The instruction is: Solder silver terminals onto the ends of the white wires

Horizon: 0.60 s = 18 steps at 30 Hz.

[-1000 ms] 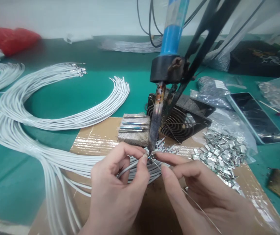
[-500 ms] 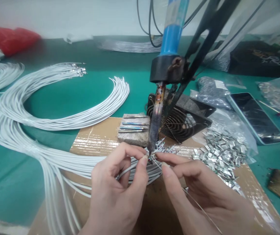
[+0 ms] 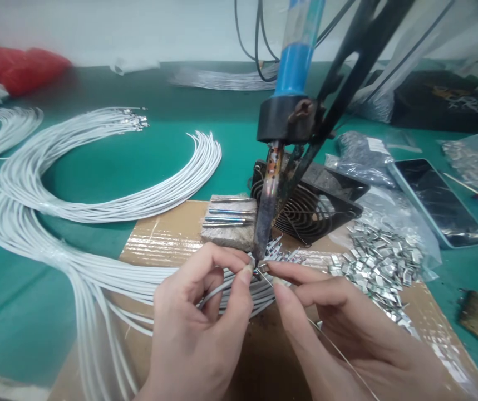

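Observation:
A white cable (image 3: 215, 292) is pinched between the thumb and forefinger of my left hand (image 3: 205, 317), its end at the tip of the soldering iron (image 3: 266, 217). The iron hangs tip down from a black holder (image 3: 284, 118). My right hand (image 3: 334, 323) grips a thin solder wire (image 3: 343, 356) that runs up to the same tip. A small metal piece (image 3: 264, 268) shows by my right forefinger. Under and behind my fingers lies a bundle of white cables (image 3: 138, 281) on cardboard (image 3: 151, 239).
Behind my hands are a block with metal rods (image 3: 228, 236) and a black fan (image 3: 305, 217). Small metal pieces (image 3: 383, 262) are piled at the right, near a phone (image 3: 441, 203). More coiled cables (image 3: 109, 211) lie at the left on the green table (image 3: 239, 120).
My right hand has shifted very slightly, with its thumb a little closer to the iron's tip. My left hand keeps its pinch in nearly the same place.

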### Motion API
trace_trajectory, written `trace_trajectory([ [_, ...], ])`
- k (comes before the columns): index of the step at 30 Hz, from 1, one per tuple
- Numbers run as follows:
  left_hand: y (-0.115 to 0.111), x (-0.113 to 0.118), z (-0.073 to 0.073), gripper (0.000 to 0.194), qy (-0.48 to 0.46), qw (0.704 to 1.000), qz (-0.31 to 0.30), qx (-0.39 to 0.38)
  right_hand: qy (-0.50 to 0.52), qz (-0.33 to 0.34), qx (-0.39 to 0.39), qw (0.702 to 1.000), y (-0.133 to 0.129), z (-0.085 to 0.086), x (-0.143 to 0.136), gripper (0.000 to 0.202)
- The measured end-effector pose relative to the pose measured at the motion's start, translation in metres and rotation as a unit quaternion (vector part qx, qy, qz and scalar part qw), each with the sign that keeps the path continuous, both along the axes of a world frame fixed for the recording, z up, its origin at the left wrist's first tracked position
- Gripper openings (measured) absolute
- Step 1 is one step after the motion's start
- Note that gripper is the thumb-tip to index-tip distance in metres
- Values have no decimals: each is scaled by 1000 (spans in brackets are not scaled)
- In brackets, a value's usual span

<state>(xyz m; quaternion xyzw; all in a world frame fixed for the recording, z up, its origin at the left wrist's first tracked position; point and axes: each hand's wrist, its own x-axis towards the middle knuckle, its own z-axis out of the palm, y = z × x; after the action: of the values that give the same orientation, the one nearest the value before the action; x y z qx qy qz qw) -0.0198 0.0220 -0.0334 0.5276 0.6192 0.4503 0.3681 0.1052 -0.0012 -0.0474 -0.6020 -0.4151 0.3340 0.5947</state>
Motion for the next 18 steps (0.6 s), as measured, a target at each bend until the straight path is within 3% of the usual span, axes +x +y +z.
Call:
trace_trajectory([
  [18, -2, -1, -2, 16, -30, 1000, 0, 3, -4, 3, 6, 1000, -2, 0, 0, 17],
])
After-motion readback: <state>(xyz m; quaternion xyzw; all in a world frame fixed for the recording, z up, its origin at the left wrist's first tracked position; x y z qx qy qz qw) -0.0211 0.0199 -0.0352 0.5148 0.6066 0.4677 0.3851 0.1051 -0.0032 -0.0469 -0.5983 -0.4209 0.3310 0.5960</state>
